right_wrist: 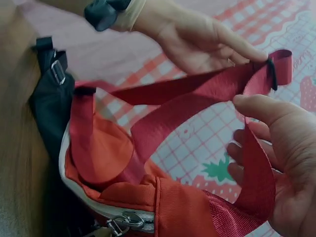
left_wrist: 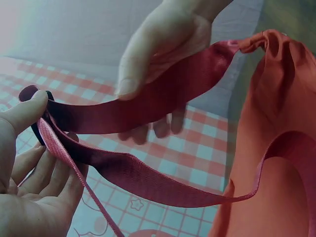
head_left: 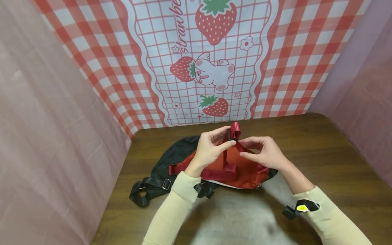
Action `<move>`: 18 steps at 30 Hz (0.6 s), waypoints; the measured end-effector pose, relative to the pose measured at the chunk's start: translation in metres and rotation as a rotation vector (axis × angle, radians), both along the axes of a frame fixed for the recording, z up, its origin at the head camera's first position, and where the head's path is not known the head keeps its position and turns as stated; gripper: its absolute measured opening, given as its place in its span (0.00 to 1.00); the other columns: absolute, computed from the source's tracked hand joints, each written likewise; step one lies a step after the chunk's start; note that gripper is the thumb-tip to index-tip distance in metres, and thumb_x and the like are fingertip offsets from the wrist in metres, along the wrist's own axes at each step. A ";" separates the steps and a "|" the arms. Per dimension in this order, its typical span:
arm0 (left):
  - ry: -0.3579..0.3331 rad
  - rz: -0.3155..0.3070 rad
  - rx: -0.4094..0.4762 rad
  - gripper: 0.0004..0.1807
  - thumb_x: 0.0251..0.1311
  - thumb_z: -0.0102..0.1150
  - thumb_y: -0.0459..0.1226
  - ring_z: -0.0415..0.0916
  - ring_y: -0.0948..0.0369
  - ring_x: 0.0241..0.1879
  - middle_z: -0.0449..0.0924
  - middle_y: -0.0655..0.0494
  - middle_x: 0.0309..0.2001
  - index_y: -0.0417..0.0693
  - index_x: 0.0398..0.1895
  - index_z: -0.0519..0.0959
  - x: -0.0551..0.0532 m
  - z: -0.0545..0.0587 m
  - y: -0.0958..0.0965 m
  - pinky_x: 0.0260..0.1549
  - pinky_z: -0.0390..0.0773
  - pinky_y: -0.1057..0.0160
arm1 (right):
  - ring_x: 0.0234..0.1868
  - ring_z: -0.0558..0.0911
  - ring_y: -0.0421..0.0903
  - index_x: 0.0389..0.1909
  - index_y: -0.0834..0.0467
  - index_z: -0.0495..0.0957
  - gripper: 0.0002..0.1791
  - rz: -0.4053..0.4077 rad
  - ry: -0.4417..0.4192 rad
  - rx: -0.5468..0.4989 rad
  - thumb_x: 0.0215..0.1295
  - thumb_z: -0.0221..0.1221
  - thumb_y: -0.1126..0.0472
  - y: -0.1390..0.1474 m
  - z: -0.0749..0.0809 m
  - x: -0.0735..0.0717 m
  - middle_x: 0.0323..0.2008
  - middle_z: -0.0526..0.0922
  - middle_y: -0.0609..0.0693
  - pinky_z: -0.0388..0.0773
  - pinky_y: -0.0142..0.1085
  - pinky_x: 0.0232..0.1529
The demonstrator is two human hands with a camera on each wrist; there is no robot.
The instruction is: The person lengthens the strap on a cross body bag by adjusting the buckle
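Note:
An orange-red waist bag point(head_left: 245, 166) with a dark red webbing strap point(left_wrist: 163, 101) lies on the table. My left hand point(head_left: 205, 149) pinches the black slider buckle point(right_wrist: 272, 75) on the raised strap, its thumb over the buckle's edge. A small loop of webbing stands up beyond the buckle. To the right, my right hand point(head_left: 266, 151) holds the same strap between thumb and fingers, a short way below the buckle. In the right wrist view, the bag's white-edged zipper point(right_wrist: 133, 219) and its metal pull show.
A black bag point(head_left: 174, 156) lies behind and left of the orange-red one, its black strap point(head_left: 144, 194) with metal buckles reaching towards the table's left edge. The wooden table point(head_left: 321, 153) meets a strawberry-patterned cloth point(head_left: 214, 68) at the back. Pale curtains hang on both sides.

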State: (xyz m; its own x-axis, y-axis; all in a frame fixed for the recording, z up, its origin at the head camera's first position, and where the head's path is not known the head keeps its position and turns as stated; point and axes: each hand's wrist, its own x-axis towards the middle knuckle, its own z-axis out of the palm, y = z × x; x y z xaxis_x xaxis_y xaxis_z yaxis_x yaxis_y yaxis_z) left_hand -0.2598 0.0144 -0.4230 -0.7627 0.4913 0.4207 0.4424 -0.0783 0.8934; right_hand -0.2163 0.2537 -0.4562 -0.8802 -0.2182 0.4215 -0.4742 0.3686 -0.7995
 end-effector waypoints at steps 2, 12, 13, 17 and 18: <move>-0.004 -0.001 -0.004 0.27 0.64 0.72 0.28 0.87 0.48 0.60 0.86 0.38 0.60 0.38 0.67 0.81 0.001 0.000 0.000 0.61 0.85 0.62 | 0.47 0.87 0.31 0.57 0.62 0.87 0.21 0.000 0.002 0.021 0.62 0.74 0.70 0.001 -0.003 0.000 0.49 0.91 0.57 0.84 0.23 0.52; -0.016 -0.004 -0.026 0.27 0.65 0.72 0.29 0.87 0.51 0.59 0.86 0.40 0.61 0.41 0.69 0.81 0.004 0.000 0.002 0.62 0.84 0.62 | 0.42 0.89 0.36 0.49 0.59 0.90 0.18 -0.085 0.140 0.086 0.57 0.78 0.69 -0.007 -0.001 0.002 0.43 0.93 0.49 0.82 0.20 0.51; -0.013 0.002 -0.023 0.27 0.65 0.72 0.29 0.87 0.51 0.58 0.87 0.39 0.61 0.41 0.68 0.81 0.003 0.000 0.001 0.61 0.85 0.63 | 0.43 0.90 0.37 0.50 0.57 0.90 0.18 -0.096 0.150 0.136 0.57 0.78 0.67 -0.005 -0.003 0.003 0.43 0.93 0.50 0.82 0.19 0.51; 0.000 0.017 -0.005 0.27 0.64 0.72 0.28 0.88 0.51 0.55 0.87 0.38 0.59 0.40 0.67 0.82 0.001 0.002 -0.002 0.60 0.86 0.62 | 0.44 0.91 0.42 0.54 0.54 0.89 0.22 -0.094 0.169 0.252 0.56 0.79 0.64 0.000 -0.007 0.005 0.45 0.93 0.47 0.82 0.21 0.52; 0.001 0.015 -0.002 0.26 0.64 0.72 0.28 0.88 0.51 0.55 0.87 0.38 0.59 0.40 0.67 0.82 0.001 0.002 -0.002 0.60 0.86 0.62 | 0.45 0.91 0.42 0.55 0.53 0.89 0.23 -0.086 0.162 0.250 0.57 0.79 0.63 -0.001 -0.007 0.004 0.46 0.93 0.47 0.82 0.22 0.52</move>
State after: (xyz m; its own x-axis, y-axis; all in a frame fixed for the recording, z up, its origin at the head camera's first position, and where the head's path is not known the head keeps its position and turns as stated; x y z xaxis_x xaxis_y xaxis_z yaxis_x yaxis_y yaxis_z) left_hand -0.2584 0.0127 -0.4213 -0.7695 0.4809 0.4202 0.4441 -0.0699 0.8933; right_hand -0.2119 0.2532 -0.4631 -0.8258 -0.2603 0.5003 -0.5463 0.5889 -0.5955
